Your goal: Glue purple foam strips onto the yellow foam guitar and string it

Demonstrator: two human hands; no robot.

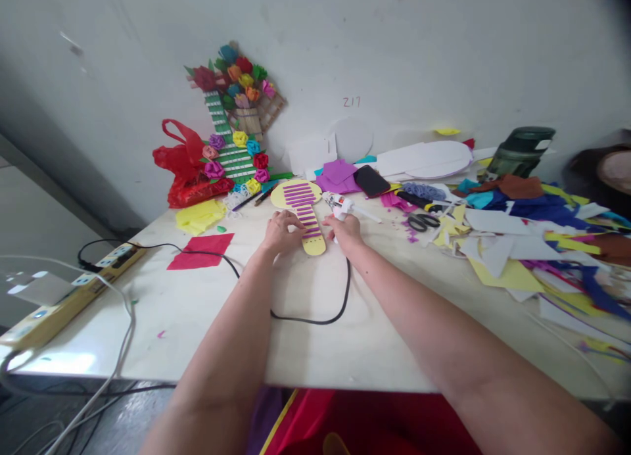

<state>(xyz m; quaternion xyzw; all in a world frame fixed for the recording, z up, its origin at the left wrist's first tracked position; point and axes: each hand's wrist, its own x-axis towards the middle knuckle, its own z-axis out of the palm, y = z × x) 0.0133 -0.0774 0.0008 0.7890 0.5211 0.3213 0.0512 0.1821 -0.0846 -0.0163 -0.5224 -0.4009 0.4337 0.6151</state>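
Note:
A yellow paper cutout (314, 246) with a rounded top and narrow stem lies flat on the table, crossed by several purple strips (302, 195). My left hand (283, 231) is at the left edge of its stem, with bent fingers gripping the edge; the exact contact of the fingertips is hard to see. To the right of the stem, my right hand (345, 230) is closed around a white hot glue gun (339, 204). The gun's nozzle points toward the upper part of the cutout, and its grip is partly hidden by my fingers. A black cord (315, 321) loops below both hands.
Left are a power strip (81, 290), red paper (201, 252) and yellow crepe paper (200, 216). Paper-flower decorations (236, 152) lean on the wall beside a red bag (185, 166). Right are a phone (371, 181), scissors (422, 222), paper scraps (503, 244) and a green bottle (520, 154).

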